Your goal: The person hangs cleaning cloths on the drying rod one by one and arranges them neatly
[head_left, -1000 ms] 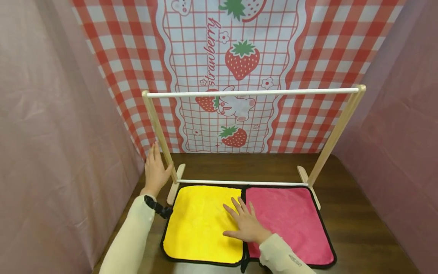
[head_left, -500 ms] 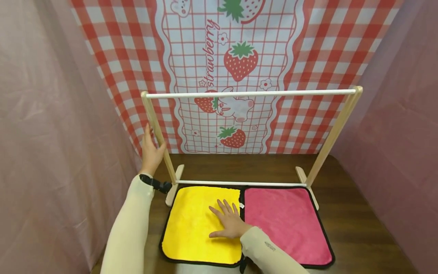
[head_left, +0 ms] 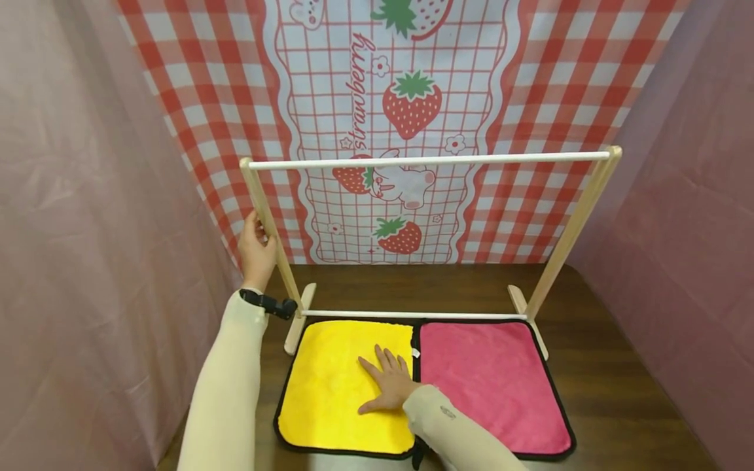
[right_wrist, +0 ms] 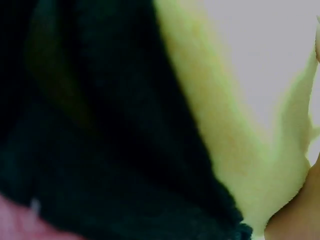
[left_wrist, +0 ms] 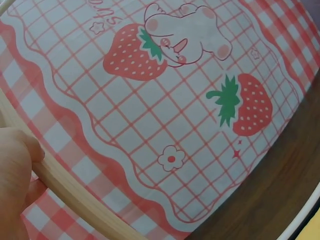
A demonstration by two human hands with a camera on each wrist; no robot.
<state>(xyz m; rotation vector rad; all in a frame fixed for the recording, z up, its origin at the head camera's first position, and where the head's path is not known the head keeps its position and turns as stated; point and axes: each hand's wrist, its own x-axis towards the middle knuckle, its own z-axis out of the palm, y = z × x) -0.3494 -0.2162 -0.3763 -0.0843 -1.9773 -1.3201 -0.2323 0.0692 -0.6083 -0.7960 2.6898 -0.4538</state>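
Note:
In the head view a wooden rack stands on the table, with two slanting posts joined by white rods at top and bottom. My left hand (head_left: pixel 257 255) grips its left post (head_left: pixel 286 269) about midway up, fingers curled behind and thumb in front. The left wrist view shows the thumb against the pale wood. My right hand (head_left: pixel 389 383) lies with fingers spread on a yellow cloth (head_left: pixel 324 386) edged in black. Beside that lies a pink cloth (head_left: pixel 489 383), also black-edged, under the right forearm. The right wrist view is blurred, mostly yellow and black fabric.
A white top rod (head_left: pixel 427 160) spans the rack, and a lower rod (head_left: pixel 412 314) runs just behind the cloths. Wooden feet (head_left: pixel 300 318) rest on the brown table (head_left: pixel 618 366). Behind hangs a strawberry-print sheet (head_left: pixel 412 104), with pink curtains (head_left: pixel 106 229) at the sides.
My left hand has moved up along the left post and curled its fingers round it. My right hand has shifted left and now rests on the yellow cloth.

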